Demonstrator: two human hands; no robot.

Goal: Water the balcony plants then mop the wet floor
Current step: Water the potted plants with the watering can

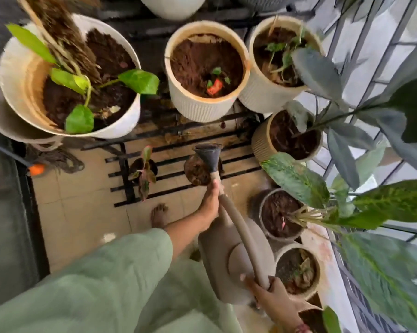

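Head view: we look down on a balcony corner crowded with potted plants
Watering can [229,258]: beige, tilted forward between our two hands above the tiled floor [82,212], its long spout reaching away from us
Rose [208,153]: dark, at the spout's tip, just over a small dark pot [195,173] of soil on the black rack [178,138]
Left hand [211,200]: fingers wrapped round the spout just below the rose
Right hand [273,293]: fingers curled round the lower end of the can's long tube, beside its body
Water: we cannot tell whether any is flowing
Higher pots: a large white pot [128,121] with green leaves at left, a ribbed pot [202,106] in the middle, both on the rack
Floor: our bare foot [159,215] near the rack; a grey corded mop head [58,161] at the left
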